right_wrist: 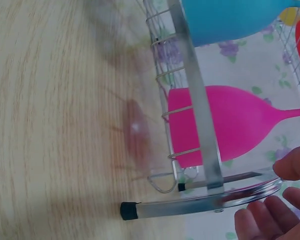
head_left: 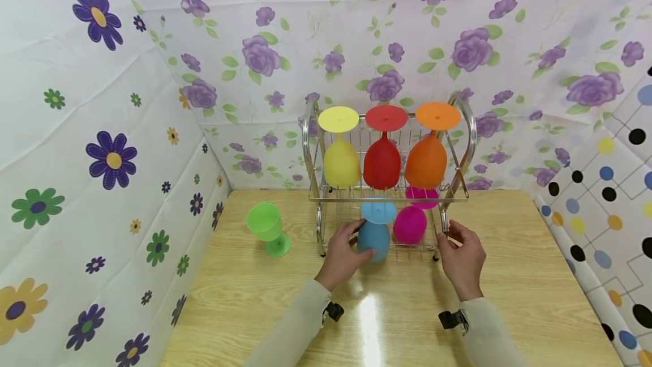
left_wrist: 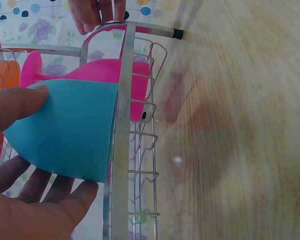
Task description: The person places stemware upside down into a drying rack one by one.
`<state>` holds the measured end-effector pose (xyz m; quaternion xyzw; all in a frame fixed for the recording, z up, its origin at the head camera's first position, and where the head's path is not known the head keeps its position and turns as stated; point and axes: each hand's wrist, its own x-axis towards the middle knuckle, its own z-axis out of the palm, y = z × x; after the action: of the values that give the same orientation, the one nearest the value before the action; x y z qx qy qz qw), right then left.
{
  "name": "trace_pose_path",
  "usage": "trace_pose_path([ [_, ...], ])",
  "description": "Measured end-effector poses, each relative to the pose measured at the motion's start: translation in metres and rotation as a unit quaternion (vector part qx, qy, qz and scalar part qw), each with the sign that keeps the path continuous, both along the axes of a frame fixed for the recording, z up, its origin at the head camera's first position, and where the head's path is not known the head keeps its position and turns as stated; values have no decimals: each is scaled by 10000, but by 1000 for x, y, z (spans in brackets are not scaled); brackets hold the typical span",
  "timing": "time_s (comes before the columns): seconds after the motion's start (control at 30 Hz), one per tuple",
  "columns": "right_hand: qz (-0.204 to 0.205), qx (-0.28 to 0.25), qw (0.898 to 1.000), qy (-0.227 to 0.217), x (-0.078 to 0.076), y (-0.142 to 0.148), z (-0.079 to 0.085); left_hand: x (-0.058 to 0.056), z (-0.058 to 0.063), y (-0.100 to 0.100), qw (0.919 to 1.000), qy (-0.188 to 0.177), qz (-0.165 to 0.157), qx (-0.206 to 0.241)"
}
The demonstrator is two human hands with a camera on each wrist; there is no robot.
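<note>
My left hand [head_left: 344, 255] grips the bowl of a blue plastic goblet [head_left: 374, 240], held upside down with its foot upward at the front of the lower tier of a metal dish rack [head_left: 387, 200]. In the left wrist view the thumb lies on one side of the blue bowl and the fingers curl under the other. My right hand [head_left: 462, 256] holds the rack's right side frame, thumb and fingers around the chrome tube in the right wrist view. Beside the blue goblet, a pink goblet [head_left: 410, 225] stands upside down in the lower tier.
On the upper tier stand upside-down yellow [head_left: 341, 163], red [head_left: 382, 162] and orange goblets [head_left: 427, 162]. A green goblet [head_left: 265, 222] stands upright on the wooden table [head_left: 244, 310], left of the rack. Patterned cloth walls [head_left: 326, 50] enclose the back and sides.
</note>
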<state>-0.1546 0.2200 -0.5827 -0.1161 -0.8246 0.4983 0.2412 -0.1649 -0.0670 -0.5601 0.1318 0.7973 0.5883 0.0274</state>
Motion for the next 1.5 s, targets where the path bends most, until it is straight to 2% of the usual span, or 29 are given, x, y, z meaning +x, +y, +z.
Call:
trace_pose_path([
  [0.47,-167,-40,9996,240,-7,1,-10,-35,-4,14,9999,-96,65,-102],
  [0.6,-120,-64,9997,216,-7,1,-11,-43,-7,19,9997,-41,54,-233],
  [0.73,-120,4,9999,123,-7,0,-12,-49,-13,22,9984,167,51,-537],
  [0.93,-202,167,9995,195,-7,1,-11,-53,-20,22,9930,470,36,-1086],
  [1.07,-241,220,9992,213,-6,1,-11,-55,-24,22,9911,522,-17,-1226],
  [1.33,-183,177,9993,287,-6,0,-12,-54,-25,20,9928,363,-20,-1142],
  [1.5,-191,314,9986,389,-7,3,-13,-47,-20,15,9974,200,81,-687],
])
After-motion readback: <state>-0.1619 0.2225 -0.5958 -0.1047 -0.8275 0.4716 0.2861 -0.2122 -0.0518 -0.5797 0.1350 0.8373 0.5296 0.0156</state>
